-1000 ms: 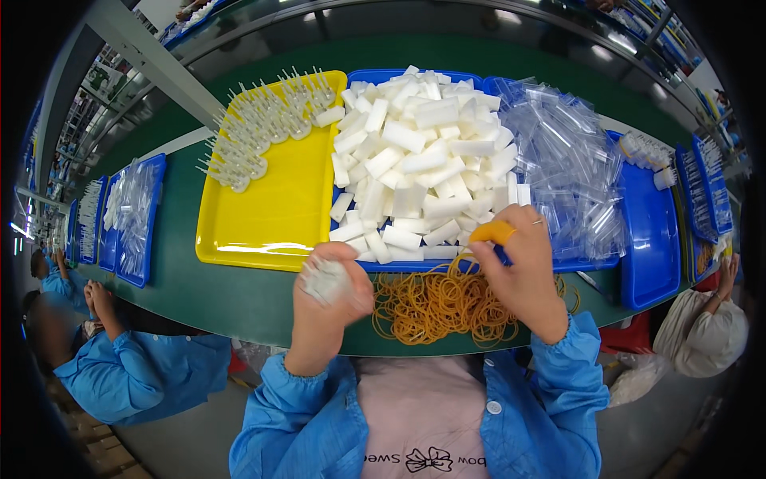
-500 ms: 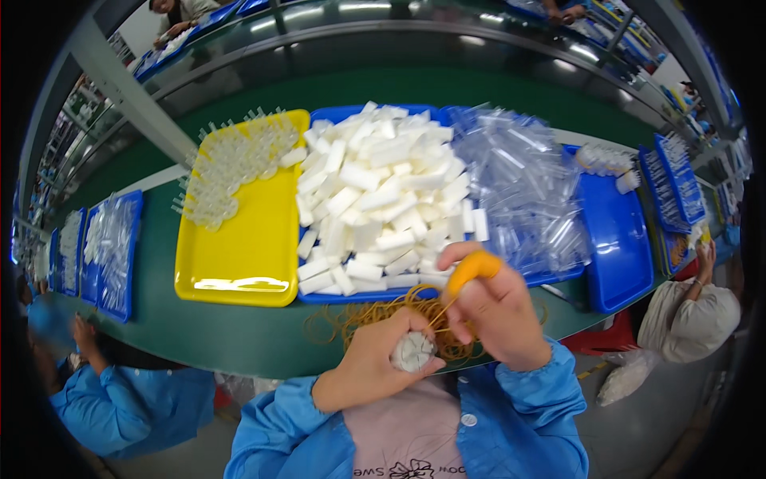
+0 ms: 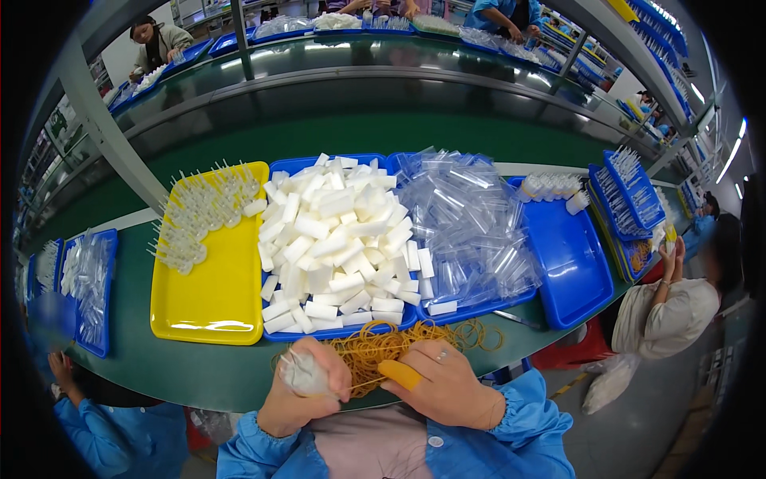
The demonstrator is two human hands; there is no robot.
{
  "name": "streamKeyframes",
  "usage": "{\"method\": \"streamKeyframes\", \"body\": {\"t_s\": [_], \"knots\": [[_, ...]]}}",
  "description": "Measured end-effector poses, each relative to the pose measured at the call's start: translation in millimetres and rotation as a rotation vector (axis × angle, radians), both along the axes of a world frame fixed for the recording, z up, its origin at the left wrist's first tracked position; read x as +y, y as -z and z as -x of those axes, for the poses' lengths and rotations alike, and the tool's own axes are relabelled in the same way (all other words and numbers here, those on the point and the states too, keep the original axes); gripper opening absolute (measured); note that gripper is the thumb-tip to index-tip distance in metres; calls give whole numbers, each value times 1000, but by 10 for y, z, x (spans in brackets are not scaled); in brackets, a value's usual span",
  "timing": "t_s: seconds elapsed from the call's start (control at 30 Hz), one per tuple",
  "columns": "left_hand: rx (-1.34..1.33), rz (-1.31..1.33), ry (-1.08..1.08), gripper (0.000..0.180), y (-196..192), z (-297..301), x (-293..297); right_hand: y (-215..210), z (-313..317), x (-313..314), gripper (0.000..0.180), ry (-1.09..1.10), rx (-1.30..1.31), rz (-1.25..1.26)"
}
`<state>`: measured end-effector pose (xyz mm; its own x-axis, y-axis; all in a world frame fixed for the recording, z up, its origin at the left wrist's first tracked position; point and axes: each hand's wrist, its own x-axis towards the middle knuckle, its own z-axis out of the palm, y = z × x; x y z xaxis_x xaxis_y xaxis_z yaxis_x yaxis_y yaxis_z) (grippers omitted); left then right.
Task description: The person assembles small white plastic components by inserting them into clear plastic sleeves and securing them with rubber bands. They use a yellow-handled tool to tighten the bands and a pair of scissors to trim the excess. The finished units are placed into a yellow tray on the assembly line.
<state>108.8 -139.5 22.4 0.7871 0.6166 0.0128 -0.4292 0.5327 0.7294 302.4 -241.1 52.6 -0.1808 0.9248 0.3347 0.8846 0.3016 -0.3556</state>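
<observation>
whitish bundle (image 3: pixel 303 373), in the head view, sits gripped in the left hand (image 3: pixel 297 407) near the green table (image 3: pixel 215 371) edge; the right hand (image 3: pixel 448 386), wearing an orange finger cot (image 3: pixel 401 374), holds a rubber band (image 3: pixel 366 384) taut between them.

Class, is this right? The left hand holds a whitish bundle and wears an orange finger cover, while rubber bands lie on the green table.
Not quite: the head view shows the orange finger cover on the right hand. The left hand does hold a whitish bundle, and rubber bands do lie on the green table.
</observation>
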Motion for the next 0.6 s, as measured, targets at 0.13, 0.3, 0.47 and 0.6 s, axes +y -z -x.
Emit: {"method": "streamKeyframes", "body": {"t_s": [0.13,0.3,0.47,0.6], "knots": [[-174,313,-100,48,115,-84,-21,84,-133,-112,29,-603,945,292],[-41,-271,-231,45,79,-79,-45,80,-58,-105,50,-346,2188,633],[652,-1337,-473,77,21,-142,-125,158,69,121,60,-218,1555,587],[727,-1324,-354,89,-15,-224,-127,185,257,108,58,-2,581,66]]}}
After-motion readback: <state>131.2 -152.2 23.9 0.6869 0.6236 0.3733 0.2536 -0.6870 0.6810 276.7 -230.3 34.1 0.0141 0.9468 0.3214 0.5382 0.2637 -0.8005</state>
